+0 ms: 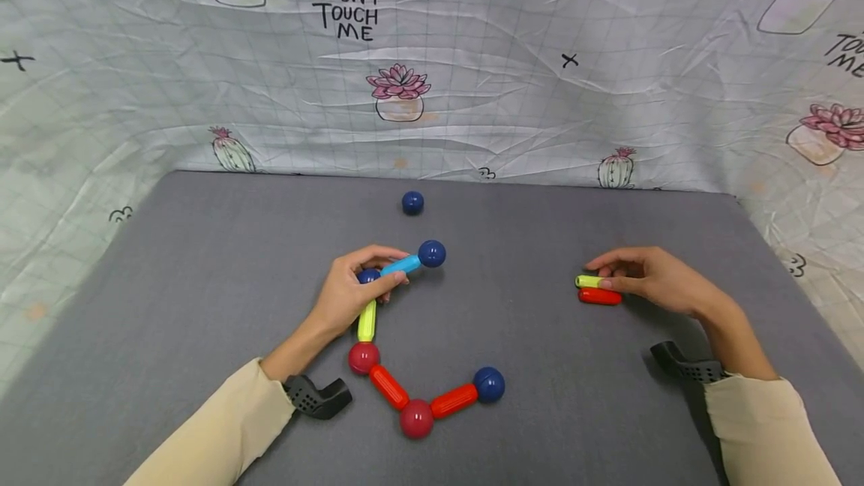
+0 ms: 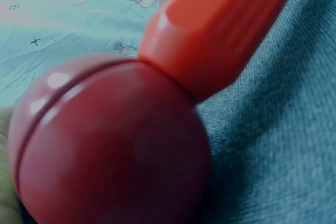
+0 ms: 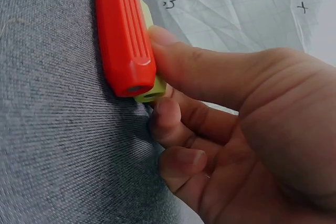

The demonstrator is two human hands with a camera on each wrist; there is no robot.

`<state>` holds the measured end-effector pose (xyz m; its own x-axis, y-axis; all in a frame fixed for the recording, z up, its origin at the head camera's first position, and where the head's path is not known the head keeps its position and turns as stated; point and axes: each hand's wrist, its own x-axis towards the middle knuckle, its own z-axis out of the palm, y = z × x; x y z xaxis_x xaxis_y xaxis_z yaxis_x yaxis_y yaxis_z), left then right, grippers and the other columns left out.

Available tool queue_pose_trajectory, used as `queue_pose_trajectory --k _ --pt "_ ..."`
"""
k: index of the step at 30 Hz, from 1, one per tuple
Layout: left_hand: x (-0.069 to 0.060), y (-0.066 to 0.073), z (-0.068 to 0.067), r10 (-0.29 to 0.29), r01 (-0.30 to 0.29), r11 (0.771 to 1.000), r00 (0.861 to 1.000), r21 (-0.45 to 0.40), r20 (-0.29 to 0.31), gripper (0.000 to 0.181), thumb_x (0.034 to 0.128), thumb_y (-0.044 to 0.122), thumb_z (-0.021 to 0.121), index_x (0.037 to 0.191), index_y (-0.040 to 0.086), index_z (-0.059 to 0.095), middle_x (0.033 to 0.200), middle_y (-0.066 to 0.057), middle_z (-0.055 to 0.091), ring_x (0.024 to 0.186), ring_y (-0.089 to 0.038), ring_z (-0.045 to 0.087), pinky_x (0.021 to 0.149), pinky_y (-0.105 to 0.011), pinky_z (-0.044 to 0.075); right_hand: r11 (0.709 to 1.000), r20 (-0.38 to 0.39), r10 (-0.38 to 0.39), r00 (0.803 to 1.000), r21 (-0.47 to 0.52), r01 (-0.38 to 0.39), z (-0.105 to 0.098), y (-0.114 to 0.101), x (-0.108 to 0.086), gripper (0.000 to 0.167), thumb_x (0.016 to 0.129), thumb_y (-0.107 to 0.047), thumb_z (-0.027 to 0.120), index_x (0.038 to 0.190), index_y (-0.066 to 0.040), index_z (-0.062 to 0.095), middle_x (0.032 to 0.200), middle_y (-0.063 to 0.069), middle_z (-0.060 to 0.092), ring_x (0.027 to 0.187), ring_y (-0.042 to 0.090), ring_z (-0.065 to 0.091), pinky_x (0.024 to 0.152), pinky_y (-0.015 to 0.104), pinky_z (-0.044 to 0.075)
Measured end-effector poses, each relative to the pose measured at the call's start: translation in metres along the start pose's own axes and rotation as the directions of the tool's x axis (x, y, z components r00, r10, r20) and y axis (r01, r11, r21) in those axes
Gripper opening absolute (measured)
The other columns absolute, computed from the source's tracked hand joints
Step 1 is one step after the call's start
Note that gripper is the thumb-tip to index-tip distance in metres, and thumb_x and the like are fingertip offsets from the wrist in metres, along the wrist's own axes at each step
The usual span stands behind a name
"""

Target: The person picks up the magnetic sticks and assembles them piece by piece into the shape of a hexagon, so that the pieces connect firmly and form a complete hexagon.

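Note:
My left hand [image 1: 347, 291] grips a light-blue magnetic rod [image 1: 401, 266] at its joint with a blue ball [image 1: 368, 276], partly hidden by the fingers. Another blue ball [image 1: 432, 253] sits on the rod's far end. From the gripped ball the chain runs through a yellow-green rod [image 1: 367, 321], a red ball [image 1: 364, 358], a red rod [image 1: 389, 387], a second red ball [image 2: 110, 145] and another red rod [image 1: 454, 400] to a blue ball [image 1: 489, 385]. At the right, my right hand [image 1: 651, 276] pinches a yellow-green rod [image 1: 588, 281] lying against a loose red rod [image 3: 123, 35].
A single blue ball [image 1: 412, 202] lies behind the chain on the grey tabletop [image 1: 533, 411]. Printed, wrinkled cloth [image 1: 486, 96] hangs along the table's back and sides. Each wrist wears a black camera mount [image 1: 317, 397].

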<state>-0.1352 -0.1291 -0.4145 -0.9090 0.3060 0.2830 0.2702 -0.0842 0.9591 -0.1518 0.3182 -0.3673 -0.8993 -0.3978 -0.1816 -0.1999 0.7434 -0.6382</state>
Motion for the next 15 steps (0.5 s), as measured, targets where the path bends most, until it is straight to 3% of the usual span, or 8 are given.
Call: queue_pose_trajectory --k 6,15 --pt "0.000 -0.001 0.000 0.003 -0.003 1.000 1.000 -0.006 -0.004 0.022 0.0865 -0.005 0.067 0.109 -0.006 0.065 0.083 -0.028 0.063 0.057 -0.022 0.054 0.052 -0.029 0.050 0.998 -0.034 -0.029 0.999 -0.048 0.027 0.001 -0.006 0.002 0.028 0.095 -0.026 0.062 0.120 -0.015 0.066 0.099 0.003 0.063 0.084 0.015 0.055 0.066 0.025 0.046" --pt "0.000 0.001 -0.001 -0.012 0.012 0.999 1.000 0.039 -0.013 0.022 0.0864 0.000 0.069 0.108 -0.002 0.067 0.081 -0.025 0.063 0.058 -0.022 0.056 0.054 -0.029 0.050 0.996 -0.194 -0.048 0.980 -0.088 0.031 0.011 -0.025 0.007 0.028 0.095 -0.031 0.062 0.118 -0.017 0.069 0.108 0.003 0.066 0.082 0.015 0.055 0.066 0.024 0.044"
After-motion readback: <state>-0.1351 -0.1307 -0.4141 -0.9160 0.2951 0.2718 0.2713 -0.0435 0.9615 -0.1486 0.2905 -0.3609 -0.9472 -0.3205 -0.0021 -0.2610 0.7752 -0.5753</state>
